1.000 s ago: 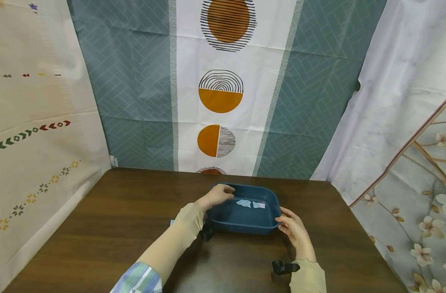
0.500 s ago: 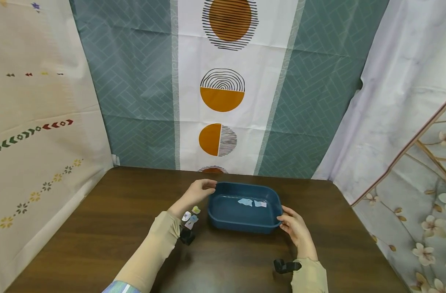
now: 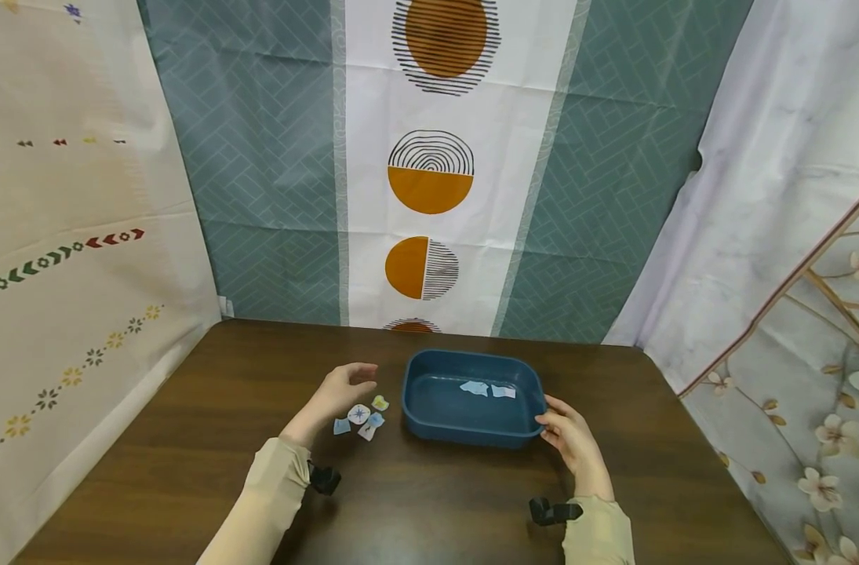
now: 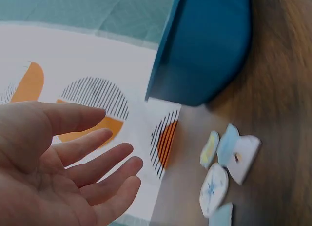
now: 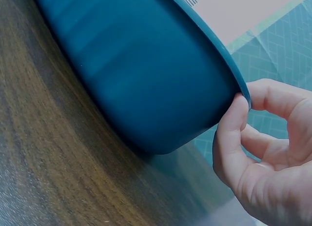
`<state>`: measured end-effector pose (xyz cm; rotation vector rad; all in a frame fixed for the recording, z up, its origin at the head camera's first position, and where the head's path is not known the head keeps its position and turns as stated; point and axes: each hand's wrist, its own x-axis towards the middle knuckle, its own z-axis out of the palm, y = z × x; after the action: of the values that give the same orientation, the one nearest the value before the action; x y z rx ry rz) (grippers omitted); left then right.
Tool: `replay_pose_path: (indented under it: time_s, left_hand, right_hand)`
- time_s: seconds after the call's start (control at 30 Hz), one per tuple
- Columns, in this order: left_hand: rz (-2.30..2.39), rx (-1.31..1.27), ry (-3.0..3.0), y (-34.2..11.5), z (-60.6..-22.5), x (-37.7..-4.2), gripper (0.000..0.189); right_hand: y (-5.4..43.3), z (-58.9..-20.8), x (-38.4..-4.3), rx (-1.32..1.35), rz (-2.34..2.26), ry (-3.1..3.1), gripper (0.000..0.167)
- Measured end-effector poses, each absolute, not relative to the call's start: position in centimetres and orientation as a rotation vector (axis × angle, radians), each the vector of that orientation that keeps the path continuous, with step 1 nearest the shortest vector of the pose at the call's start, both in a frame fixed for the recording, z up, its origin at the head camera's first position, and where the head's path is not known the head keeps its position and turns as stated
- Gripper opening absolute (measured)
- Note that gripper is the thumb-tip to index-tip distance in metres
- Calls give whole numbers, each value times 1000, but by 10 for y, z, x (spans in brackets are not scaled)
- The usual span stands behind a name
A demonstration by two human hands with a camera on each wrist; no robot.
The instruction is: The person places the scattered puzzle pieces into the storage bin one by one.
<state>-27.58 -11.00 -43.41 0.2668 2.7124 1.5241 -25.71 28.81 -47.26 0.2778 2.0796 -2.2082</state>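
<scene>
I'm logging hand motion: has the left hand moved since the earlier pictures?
Yes, the left hand has moved leftward, away from the stationary blue tray.

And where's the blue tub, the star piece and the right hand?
Blue tub (image 5: 146,74), right wrist view: outer wall.
Star piece (image 4: 212,190), left wrist view: blue star.
Right hand (image 3: 576,444), head view: its middle.

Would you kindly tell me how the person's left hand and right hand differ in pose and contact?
The left hand holds nothing, its fingers loosely spread; the right hand pinches the rim of the blue tray. The left hand is near the round piece outside the tray, while the right hand is at the tray's right end. Both are bare.
</scene>
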Motion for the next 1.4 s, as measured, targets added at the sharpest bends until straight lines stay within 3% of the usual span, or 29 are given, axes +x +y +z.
replay_pose_path:
  time_s: [0.87, 1.4]
  left_hand:
    - [1368, 172, 2723, -159, -474, -249, 51]
    - [1180, 173, 2901, -163, -488, -248, 36]
  right_hand:
    - [288, -471, -254, 278, -2224, 2068, 66]
    - [287, -470, -254, 288, -2184, 2071, 66]
